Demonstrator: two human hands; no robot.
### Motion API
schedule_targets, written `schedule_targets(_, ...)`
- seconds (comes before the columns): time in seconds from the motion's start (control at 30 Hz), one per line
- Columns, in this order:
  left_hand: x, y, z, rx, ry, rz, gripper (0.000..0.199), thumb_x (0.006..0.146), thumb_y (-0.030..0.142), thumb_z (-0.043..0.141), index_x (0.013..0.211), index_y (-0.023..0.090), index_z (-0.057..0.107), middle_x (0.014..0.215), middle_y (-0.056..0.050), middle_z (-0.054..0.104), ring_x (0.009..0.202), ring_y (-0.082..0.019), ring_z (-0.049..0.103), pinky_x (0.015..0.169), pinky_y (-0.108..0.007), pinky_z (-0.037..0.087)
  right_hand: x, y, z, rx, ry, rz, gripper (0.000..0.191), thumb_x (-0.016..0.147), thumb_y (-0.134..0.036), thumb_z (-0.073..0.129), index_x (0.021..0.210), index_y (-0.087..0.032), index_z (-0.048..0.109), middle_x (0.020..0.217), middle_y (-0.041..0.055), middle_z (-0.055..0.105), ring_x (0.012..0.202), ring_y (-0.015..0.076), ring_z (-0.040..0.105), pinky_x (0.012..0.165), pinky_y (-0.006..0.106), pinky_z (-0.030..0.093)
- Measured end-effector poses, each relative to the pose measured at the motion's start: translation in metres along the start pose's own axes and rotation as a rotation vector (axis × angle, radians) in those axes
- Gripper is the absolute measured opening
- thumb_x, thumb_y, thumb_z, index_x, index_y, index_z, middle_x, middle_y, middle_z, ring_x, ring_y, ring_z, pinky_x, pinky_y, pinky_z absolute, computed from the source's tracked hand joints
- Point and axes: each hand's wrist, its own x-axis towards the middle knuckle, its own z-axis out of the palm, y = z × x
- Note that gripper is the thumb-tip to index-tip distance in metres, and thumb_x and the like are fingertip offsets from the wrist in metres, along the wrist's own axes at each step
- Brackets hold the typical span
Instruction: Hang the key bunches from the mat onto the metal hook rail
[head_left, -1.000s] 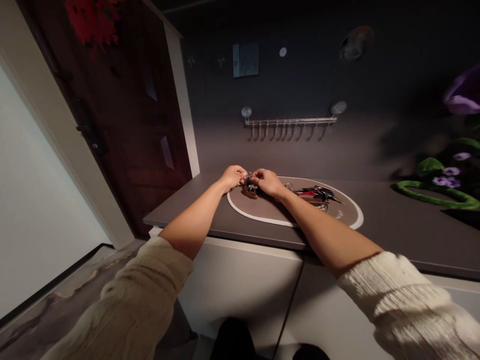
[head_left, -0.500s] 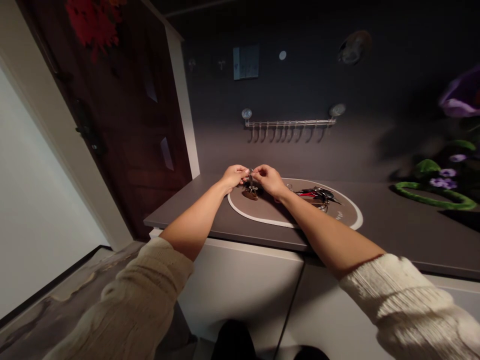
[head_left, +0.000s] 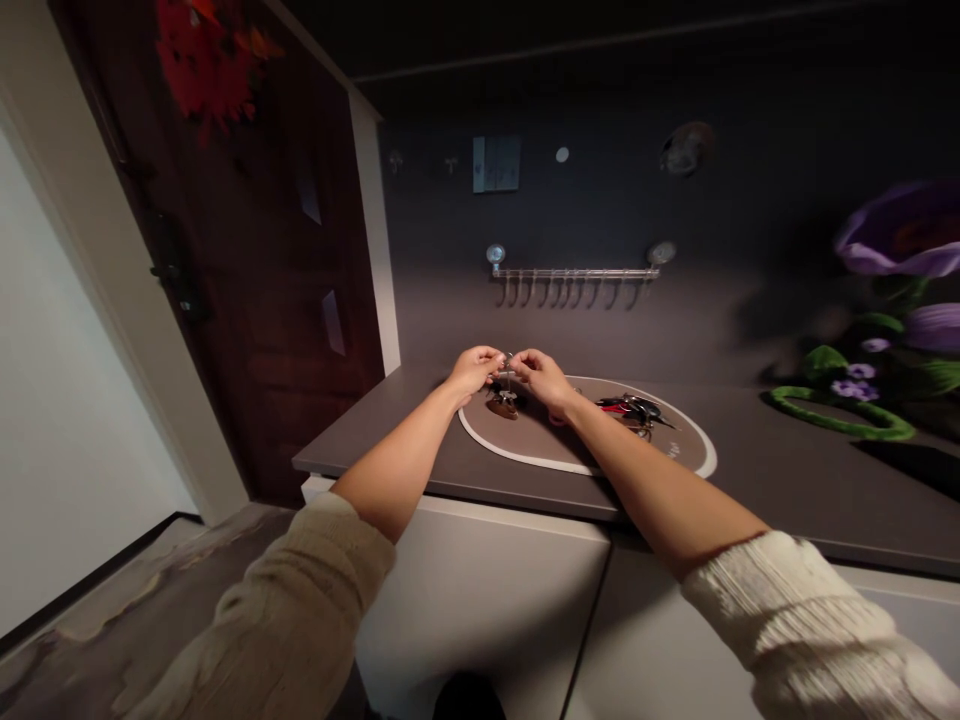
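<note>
Close together over the left part of an oval brown mat (head_left: pixel 540 445) with a white rim, both hands pinch a small bunch of keys (head_left: pixel 508 397). My left hand (head_left: pixel 474 370) has its fingers closed at the top of the bunch, near a thin metal ring. My right hand (head_left: pixel 541 378) pinches the same spot from the other side; which part each holds is too small to tell. A brown fob (head_left: pixel 502 408) hangs below the keys. To the right on the mat lies a pile of dark and red items (head_left: pixel 637 412) with metal parts.
A clear rail with several hooks (head_left: pixel 576 274) is fixed to the wall behind. At the right, purple flowers with a green fuzzy base (head_left: pixel 840 420) stand on the dark counter (head_left: pixel 757 490). White cabinet doors (head_left: pixel 480 570) are below, and a dark red door (head_left: pixel 292 330) is at the left.
The view has tilted up slightly, so everything sits lower in the picture. Both hands stay together at the keys, with only small finger movement.
</note>
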Motion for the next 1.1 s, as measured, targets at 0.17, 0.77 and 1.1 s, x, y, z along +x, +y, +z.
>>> schedule_targets(0.17,0.0,0.002,0.0,0.007,0.06,0.052,0.013,0.074,0.024,0.056,0.079,0.012,0.058,0.067,0.0,0.058,0.052,-0.005,0.048,0.047,-0.017,0.035,0.008,0.0,-0.001,0.037,0.005,-0.086,0.019,0.067,-0.033,0.058,0.071,-0.016,0.05,0.067,-0.0039,0.051,0.065,0.0072,0.045,0.067,0.021,0.035)
schedule_targets(0.77,0.014,-0.012,-0.004,0.169,0.346,0.089,0.015,0.079,0.021,0.045,0.071,0.012,0.054,0.06,0.0,0.056,0.043,-0.004,0.043,0.048,-0.018,0.035,0.09,-0.046,0.008,0.476,0.271,0.088,0.013,0.075,-0.013,0.049,0.062,-0.015,0.046,0.047,-0.006,0.047,0.04,0.0025,0.042,0.049,0.018,0.044)
schedule_targets(1.1,0.016,-0.013,-0.004,0.265,0.341,0.089,0.016,0.078,0.022,0.045,0.071,0.013,0.057,0.063,-0.002,0.059,0.045,-0.006,0.045,0.051,-0.02,0.037,0.109,-0.059,0.021,0.601,0.422,0.225,0.018,0.077,-0.004,0.045,0.061,-0.014,0.047,0.046,-0.0045,0.05,0.039,0.0032,0.046,0.042,0.014,0.043)
